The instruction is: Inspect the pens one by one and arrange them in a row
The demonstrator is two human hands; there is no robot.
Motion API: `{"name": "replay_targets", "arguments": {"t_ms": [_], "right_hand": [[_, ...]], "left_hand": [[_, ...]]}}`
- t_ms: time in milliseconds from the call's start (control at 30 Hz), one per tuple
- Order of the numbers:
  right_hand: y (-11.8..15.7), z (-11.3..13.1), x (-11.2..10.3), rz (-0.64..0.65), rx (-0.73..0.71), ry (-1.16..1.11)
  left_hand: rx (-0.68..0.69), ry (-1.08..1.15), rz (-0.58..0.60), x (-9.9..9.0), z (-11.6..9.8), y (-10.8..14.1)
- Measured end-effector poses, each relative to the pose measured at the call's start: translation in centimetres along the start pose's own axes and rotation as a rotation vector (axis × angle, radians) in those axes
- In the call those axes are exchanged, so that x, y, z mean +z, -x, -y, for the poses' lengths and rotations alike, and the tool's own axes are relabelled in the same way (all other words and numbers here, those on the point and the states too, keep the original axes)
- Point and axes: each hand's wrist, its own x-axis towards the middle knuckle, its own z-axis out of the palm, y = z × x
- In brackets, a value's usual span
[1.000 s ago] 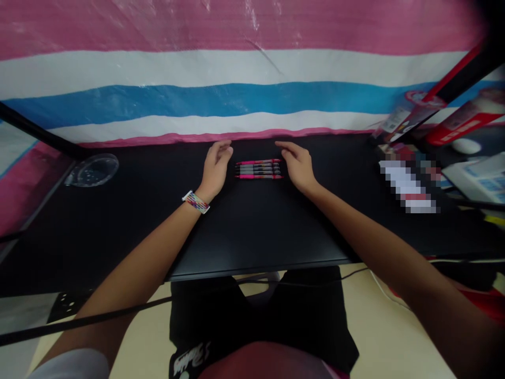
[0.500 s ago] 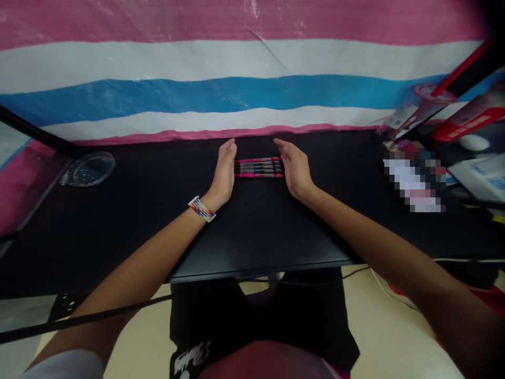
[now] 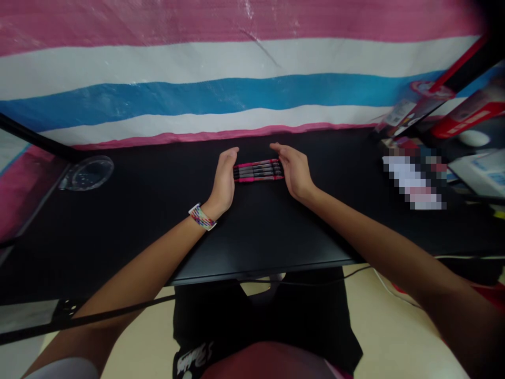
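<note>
Several pens (image 3: 258,171) in pink, grey and black lie side by side in a row on the black desk (image 3: 252,226). At their left ends my left hand (image 3: 224,179) stands on edge, palm turned inward, fingers stretched out. My right hand (image 3: 294,171) mirrors it at the right ends, also with straight fingers. Both palms are against or very close to the pen ends; exact contact is hidden. Neither hand is wrapped round a pen. A colourful woven band (image 3: 202,217) circles my left wrist.
To the left lies a clear plastic lid (image 3: 92,172). A clear cup (image 3: 424,105), a red container (image 3: 467,116), a white rounded object (image 3: 474,138) and a blurred-out paper (image 3: 412,181) are at the right. Behind the desk hangs a striped sheet (image 3: 221,97).
The view has tilted slightly. The pens appear a little more slanted, their right ends higher. Both hands stay at the pen ends in nearly the same pose.
</note>
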Motion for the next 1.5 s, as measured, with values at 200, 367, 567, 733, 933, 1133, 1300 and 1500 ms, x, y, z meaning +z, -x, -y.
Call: {"name": "replay_targets", "arguments": {"t_ms": [200,367,567,733,933,1133,1300,1500], "right_hand": [[0.3,0.3,0.1,0.030,0.012,0.032],[0.7,1.0,-0.1,0.063,-0.041,0.101],[1.8,2.2,-0.4,0.265,-0.390,0.494],[2.8,2.3,-0.1,0.431,-0.591,0.631],[3.1,3.3,0.0,0.444,-0.697,0.719],[2.9,3.7,-0.3,0.539,-0.780,0.771],[2.8,3.7,-0.3,0.482,-0.841,0.854],[2.9,4.3,-0.2,0.510,-0.914,0.853]], "left_hand": [[0.013,-0.074,-0.012,0.0,-0.1,0.0],[0.051,-0.143,-0.021,0.0,0.3,0.0],[0.082,-0.126,-0.021,-0.5,0.0,-0.4],[0.104,-0.190,-0.026,-1.0,-0.5,-0.9],[0.147,-0.259,-0.014,-0.9,-1.5,-0.6],[0.137,-0.261,-0.004,-0.8,-2.0,-0.3],[0.121,-0.248,-0.005,-0.8,-2.1,-0.2],[0.114,-0.232,-0.005,-0.8,-2.0,-0.1]]}}
